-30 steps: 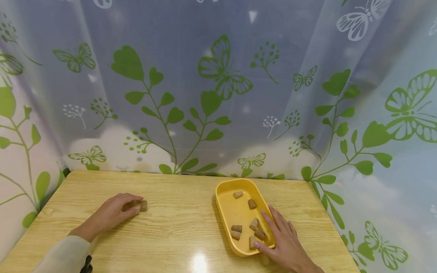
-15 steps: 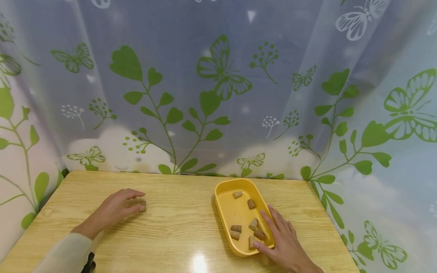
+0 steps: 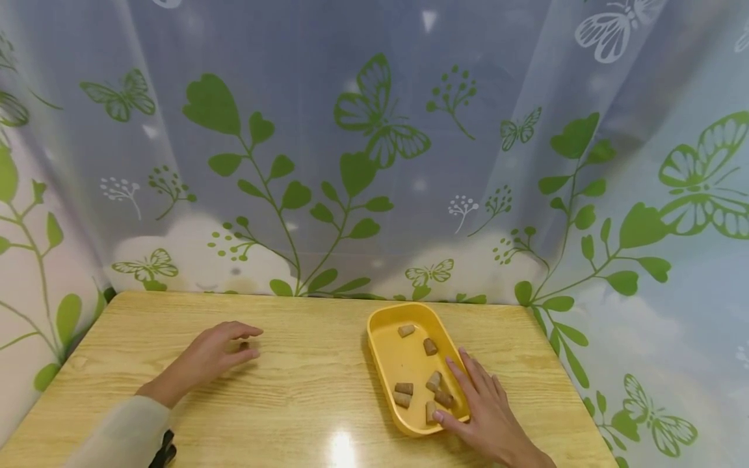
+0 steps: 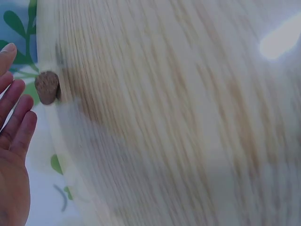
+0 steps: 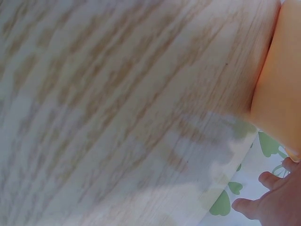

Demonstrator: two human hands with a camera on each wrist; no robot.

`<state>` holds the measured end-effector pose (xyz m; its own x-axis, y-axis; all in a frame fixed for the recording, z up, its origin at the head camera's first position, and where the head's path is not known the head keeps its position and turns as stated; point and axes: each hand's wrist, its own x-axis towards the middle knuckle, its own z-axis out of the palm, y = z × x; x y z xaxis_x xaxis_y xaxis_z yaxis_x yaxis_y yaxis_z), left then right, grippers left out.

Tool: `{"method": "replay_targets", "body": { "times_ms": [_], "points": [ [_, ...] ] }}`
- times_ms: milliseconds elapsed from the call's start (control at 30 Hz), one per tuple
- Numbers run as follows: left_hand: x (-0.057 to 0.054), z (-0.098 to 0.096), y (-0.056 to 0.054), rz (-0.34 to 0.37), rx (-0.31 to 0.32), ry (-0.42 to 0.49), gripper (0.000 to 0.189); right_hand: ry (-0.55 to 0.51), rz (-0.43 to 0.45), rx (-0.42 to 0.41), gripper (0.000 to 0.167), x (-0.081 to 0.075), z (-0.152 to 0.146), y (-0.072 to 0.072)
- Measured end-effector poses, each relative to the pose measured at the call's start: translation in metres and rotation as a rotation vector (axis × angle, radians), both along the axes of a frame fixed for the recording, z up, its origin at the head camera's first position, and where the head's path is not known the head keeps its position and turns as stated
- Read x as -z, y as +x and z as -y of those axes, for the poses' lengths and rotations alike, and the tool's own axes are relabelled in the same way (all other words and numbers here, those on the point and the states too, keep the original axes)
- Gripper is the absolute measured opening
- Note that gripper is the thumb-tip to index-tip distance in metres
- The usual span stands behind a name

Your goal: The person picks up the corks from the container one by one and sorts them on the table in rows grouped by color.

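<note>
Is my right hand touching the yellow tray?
Touching. The head view shows your right hand resting on the near right edge of the yellow tray, thumb crossing over it.

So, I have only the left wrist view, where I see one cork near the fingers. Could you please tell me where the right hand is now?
Observer: In the head view, the right hand is at the right edge of a yellow tray, toward its near end.
Operator: Thank you. This tray is not in my picture. Does it contain something?
Observer: Yes, I can count seven corks lying in it.
Operator: And on which side of the left hand does the tray stand?
Observer: On its right, well apart from it across the wooden table.
</note>
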<state>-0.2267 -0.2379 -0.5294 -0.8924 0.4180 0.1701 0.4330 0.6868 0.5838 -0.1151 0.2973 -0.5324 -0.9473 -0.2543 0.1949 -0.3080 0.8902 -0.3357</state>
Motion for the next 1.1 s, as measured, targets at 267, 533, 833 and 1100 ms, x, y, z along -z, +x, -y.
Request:
{"method": "replay_targets", "body": {
  "times_ms": [267, 533, 833, 1100],
  "points": [
    [-0.005, -0.020, -0.002, 0.013, 0.067, 0.025, 0.043, 0.001, 0.003, -0.002, 0.092, -0.001, 0.000, 0.000],
    [-0.002, -0.042, -0.001, -0.004, 0.102, 0.032, 0.041, 0.006, -0.003, 0.000, 0.092, -0.001, 0.000, 0.000],
    [0.002, -0.076, 0.004, 0.006, 0.179, 0.078, 0.039, -0.002, 0.006, 0.001, 0.092, 0.000, -0.001, 0.001],
    [-0.001, -0.102, 0.006, 0.037, 0.243, 0.113, 0.038, -0.011, 0.019, 0.006, 0.091, 0.000, -0.001, 0.000]
  ]
}}
